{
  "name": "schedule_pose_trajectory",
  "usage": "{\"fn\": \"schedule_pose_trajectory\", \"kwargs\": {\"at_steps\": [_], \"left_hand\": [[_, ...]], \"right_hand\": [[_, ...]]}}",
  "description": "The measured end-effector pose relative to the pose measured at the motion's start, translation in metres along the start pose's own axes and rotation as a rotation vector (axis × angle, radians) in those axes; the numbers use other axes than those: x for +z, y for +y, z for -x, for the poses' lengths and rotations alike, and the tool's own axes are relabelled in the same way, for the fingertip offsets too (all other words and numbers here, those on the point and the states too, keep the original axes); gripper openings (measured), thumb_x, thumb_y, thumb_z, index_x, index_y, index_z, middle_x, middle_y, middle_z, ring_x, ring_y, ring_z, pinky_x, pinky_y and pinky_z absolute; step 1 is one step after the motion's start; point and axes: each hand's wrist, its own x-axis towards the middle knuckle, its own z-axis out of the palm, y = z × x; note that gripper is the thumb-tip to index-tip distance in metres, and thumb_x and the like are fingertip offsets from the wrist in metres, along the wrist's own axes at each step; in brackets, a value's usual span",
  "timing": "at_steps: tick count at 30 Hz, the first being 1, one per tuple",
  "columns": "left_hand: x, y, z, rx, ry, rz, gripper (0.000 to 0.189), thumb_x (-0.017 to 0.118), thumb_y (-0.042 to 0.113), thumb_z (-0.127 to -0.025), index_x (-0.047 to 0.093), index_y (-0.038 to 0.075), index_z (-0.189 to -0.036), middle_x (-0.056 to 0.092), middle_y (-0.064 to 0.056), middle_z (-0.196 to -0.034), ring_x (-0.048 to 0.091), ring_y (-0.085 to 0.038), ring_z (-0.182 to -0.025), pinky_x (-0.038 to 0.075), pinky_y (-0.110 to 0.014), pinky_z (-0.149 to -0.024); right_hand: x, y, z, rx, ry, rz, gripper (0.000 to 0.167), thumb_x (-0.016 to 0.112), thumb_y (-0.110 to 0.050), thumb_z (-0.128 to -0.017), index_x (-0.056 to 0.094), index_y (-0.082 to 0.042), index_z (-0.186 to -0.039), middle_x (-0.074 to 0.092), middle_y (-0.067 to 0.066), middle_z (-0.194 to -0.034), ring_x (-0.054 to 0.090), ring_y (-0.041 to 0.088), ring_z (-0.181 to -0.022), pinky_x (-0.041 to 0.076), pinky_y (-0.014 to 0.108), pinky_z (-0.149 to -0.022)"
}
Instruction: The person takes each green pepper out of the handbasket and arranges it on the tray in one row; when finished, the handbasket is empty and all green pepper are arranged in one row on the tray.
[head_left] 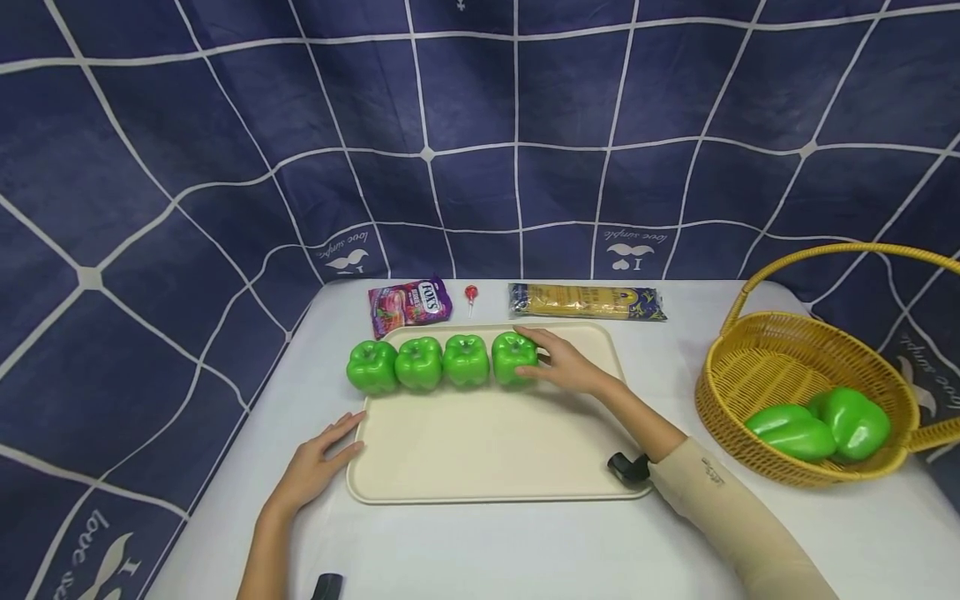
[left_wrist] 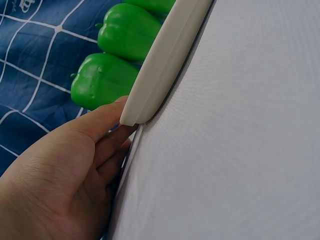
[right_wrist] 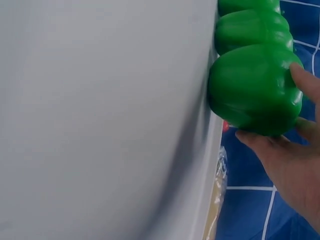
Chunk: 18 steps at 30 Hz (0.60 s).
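Observation:
Several green bell peppers stand in a row along the far edge of a cream tray (head_left: 487,450). My right hand (head_left: 566,362) holds the rightmost bell pepper (head_left: 510,357) between thumb and fingers; the right wrist view shows this bell pepper (right_wrist: 255,87) upright on the tray. To its left are a second bell pepper (head_left: 467,360), another bell pepper (head_left: 419,363) and the leftmost bell pepper (head_left: 372,367), which overlaps the tray's far left corner. My left hand (head_left: 318,467) lies beside the tray's left side, its extended fingertips touching the rim (left_wrist: 167,65).
A yellow wicker basket (head_left: 708,400) with green peppers (head_left: 855,425) inside stands at the right. Behind the tray lie a purple candy bag (head_left: 411,306), a red lollipop (head_left: 471,292) and a pack of pasta (head_left: 585,301). A blue checked curtain (head_left: 480,192) hangs behind the white table.

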Motion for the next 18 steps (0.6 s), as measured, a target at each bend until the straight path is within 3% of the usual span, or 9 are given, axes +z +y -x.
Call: {"fn": "schedule_pose_trajectory", "kwargs": {"at_steps": [4, 13, 18], "left_hand": [[0.001, 0.0, 0.0, -0.024, -0.008, -0.002, 0.053, 0.06, 0.046, -0.086, 0.05, 0.024, -0.134, 0.036, -0.014, -0.144, 0.023, -0.041, -0.133, 0.018, -0.062, -0.104], [0.001, 0.003, 0.002, -0.024, -0.007, 0.005, 0.053, 0.06, 0.045, -0.086, 0.051, 0.024, -0.134, 0.036, -0.013, -0.144, 0.023, -0.042, -0.133, 0.018, -0.062, -0.105], [0.001, 0.003, 0.001, -0.018, -0.004, 0.004, 0.053, 0.06, 0.045, -0.086, 0.051, 0.023, -0.134, 0.036, -0.013, -0.144, 0.023, -0.041, -0.133, 0.018, -0.061, -0.105]], "right_hand": [[-0.001, -0.015, 0.001, -0.001, -0.021, -0.019, 0.07, 0.068, -0.007, -0.083, 0.03, 0.008, -0.139, 0.03, 0.028, -0.141, 0.034, 0.041, -0.127, 0.036, 0.051, -0.1], [0.0, -0.019, -0.001, 0.001, -0.029, -0.049, 0.071, 0.068, -0.006, -0.083, 0.028, 0.008, -0.14, 0.027, 0.027, -0.143, 0.032, 0.039, -0.129, 0.031, 0.053, -0.102], [-0.002, -0.017, -0.001, -0.018, -0.013, 0.004, 0.076, 0.071, -0.013, -0.083, 0.027, 0.002, -0.143, 0.027, 0.023, -0.145, 0.03, 0.038, -0.131, 0.03, 0.052, -0.104]]}}
